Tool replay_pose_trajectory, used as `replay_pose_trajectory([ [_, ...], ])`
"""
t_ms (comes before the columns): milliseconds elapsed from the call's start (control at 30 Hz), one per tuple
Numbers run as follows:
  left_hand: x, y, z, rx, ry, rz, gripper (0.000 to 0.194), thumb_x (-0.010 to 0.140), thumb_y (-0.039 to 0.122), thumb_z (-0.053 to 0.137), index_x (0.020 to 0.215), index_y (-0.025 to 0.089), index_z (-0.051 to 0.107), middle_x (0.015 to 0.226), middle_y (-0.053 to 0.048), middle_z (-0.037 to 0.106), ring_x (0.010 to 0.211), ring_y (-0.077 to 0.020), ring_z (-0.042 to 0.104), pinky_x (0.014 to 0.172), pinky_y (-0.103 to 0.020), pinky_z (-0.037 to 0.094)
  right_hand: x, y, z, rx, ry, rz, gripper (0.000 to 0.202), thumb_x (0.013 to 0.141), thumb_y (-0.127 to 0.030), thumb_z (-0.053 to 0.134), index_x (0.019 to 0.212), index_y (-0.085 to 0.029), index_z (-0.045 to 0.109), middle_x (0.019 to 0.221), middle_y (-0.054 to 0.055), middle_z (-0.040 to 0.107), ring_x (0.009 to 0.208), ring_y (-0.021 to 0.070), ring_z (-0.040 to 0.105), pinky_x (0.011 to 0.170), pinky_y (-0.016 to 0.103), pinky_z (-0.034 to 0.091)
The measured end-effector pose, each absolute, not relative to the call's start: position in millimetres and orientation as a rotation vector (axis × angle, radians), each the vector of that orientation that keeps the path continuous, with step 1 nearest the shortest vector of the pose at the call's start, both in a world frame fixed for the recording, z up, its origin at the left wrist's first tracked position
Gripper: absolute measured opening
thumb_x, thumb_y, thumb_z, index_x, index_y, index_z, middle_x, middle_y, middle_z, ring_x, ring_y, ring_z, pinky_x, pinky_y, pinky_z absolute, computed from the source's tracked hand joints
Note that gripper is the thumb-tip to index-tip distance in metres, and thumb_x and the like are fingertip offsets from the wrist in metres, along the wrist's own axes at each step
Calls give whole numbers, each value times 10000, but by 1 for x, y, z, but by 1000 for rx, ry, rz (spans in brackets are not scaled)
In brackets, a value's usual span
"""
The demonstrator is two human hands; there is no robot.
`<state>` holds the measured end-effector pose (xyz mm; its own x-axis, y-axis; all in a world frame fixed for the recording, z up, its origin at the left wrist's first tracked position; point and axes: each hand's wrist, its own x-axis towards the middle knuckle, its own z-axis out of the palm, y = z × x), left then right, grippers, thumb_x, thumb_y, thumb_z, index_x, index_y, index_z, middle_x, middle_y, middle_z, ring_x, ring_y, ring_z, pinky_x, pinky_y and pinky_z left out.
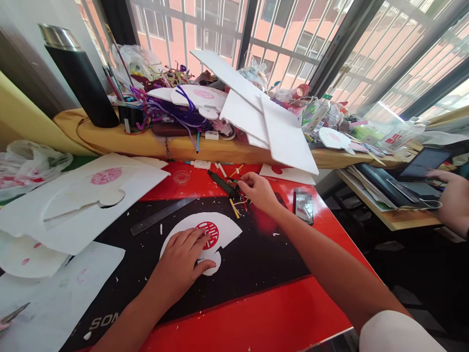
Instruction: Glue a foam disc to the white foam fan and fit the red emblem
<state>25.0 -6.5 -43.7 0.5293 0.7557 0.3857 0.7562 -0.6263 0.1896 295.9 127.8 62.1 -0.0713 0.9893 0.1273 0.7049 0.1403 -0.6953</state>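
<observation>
My left hand (pixel 185 256) lies spread and flat on a white fan-shaped foam cutout (pixel 225 225), which rests on the black mat (pixel 271 264). Its fingers partly cover a round red openwork emblem (pixel 211 234) on the cutout. Farther back, my right hand (pixel 261 193) reaches into a small cluster of pens and tools, thumb and fingertips drawn together. What they pinch, if anything, I cannot make out. Close to that hand are a dark green slim case (pixel 221 183) and a yellow stick (pixel 233 209). A clear ruler (pixel 161 215) lies left of the cluster.
Foam sheets with cut-outs (pixel 146 178) cover the table's left side, with scissors (pixel 14 313) below. A phone (pixel 304 206) lies right. White boards (pixel 289 134), craft clutter and a black thermos (pixel 80 83) fill the sill. Another person's hand (pixel 452 195) is beside a laptop (pixel 425 164).
</observation>
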Motion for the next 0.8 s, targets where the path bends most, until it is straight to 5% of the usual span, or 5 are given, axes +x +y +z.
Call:
replay_pose_trajectory([
  [167, 25, -6, -45, -2736, -1369, -686, 580, 1043, 621, 548, 1361, 168, 722, 1419, -153, 717, 1290, -360, 644, 1086, -515, 474, 322, 124, 58, -1540, -1569, 908, 270, 930, -471, 604, 935, -202, 624, 592, -60, 533, 504, 135, 452, 517, 265, 357],
  [400, 23, -5, -47, -2734, -1383, -669, 520, 1061, 604, 515, 1321, 215, 742, 1430, -127, 718, 1294, -347, 651, 1094, -506, 473, 318, 108, 58, -1777, -2135, 559, 156, 968, -363, 697, 918, -216, 714, 760, -6, 725, 670, 164, 622, 614, 271, 367],
  [800, 21, -2, -45, -2712, -1299, -700, 667, 1087, 662, 357, 1321, 179, 753, 1363, -156, 747, 1232, -360, 675, 1044, -520, 498, 306, 61, 13, -1727, -2433, 412, 166, 1038, -384, 695, 1036, -229, 754, 904, 34, 815, 818, 216, 732, 644, 301, 313],
])
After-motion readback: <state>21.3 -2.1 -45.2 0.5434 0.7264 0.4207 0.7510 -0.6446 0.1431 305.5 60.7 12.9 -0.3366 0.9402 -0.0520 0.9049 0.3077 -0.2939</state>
